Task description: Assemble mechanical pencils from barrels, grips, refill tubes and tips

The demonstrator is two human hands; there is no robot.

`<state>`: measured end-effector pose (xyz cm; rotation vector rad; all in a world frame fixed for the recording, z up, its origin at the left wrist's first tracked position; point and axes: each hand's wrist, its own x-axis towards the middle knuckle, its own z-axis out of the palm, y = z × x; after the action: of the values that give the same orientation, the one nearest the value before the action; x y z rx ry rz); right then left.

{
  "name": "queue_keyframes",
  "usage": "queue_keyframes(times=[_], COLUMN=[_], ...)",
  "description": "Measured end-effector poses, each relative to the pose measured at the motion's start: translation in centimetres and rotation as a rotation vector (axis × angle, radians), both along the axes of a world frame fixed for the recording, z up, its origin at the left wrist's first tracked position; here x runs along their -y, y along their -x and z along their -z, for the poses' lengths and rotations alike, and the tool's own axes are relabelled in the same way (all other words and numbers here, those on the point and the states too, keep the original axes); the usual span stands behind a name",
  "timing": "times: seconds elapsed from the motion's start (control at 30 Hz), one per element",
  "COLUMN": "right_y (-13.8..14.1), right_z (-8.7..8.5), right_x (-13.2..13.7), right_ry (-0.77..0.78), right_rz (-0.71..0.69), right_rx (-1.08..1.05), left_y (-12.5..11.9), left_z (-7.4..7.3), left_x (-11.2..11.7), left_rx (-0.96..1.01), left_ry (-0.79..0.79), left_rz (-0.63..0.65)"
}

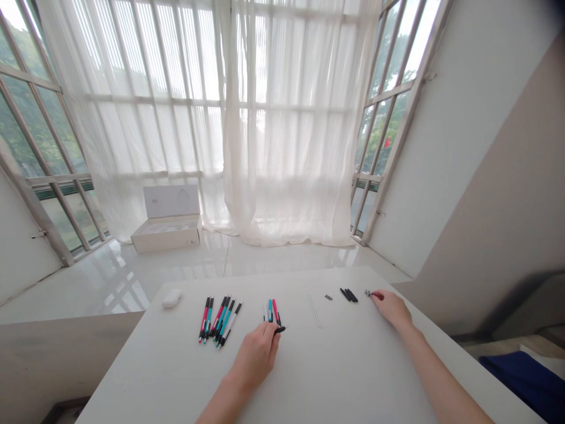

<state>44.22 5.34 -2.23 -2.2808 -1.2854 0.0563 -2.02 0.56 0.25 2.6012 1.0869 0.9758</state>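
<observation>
While in left hand (256,355), black pen (279,330)

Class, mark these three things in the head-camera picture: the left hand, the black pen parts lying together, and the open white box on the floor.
left hand (258,353): head view, back of the hand.
black pen parts (348,295): head view, middle piece of the group.
open white box (165,240): head view, front wall.

1. From my remote seat, this looks like a bright, sparsely furnished room, home or studio; I cannot tell which.
2. Far beyond the left hand (255,355), sheer white curtains (286,118) hang over tall glazed windows (26,118).
3. Ahead of the right hand (392,310), a glossy white tile floor (286,257) carries a white cardboard box (168,235).
</observation>
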Motion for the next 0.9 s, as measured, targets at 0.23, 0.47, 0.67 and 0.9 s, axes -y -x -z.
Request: queue_keyframes(times=[0.23, 0.47, 0.67, 0.9], right_y=[2.0, 12.4, 25.4, 27.8], right_z=[-2.7, -6.1, -6.1, -4.2], right_x=[1.4, 1.8, 4.3, 5.0], right_ry=[-0.154, -0.312, -0.074, -0.02], right_rz=[0.053, -0.235, -0.912, -0.941], right_rx=[-0.036, -0.144, -0.312, -0.541], left_y=[0.0, -0.3, -0.1, 0.1], left_z=[0.0, 0.2, -0.1, 0.1], left_x=[-0.2, 0.0, 0.3, 0.3], left_rx=[-0.005, -0.028, -0.065, -0.114], left_ry=[-0.061, -0.107, -0.094, -0.017], left_rz=[-0.013, -0.026, -0.066, -0.127])
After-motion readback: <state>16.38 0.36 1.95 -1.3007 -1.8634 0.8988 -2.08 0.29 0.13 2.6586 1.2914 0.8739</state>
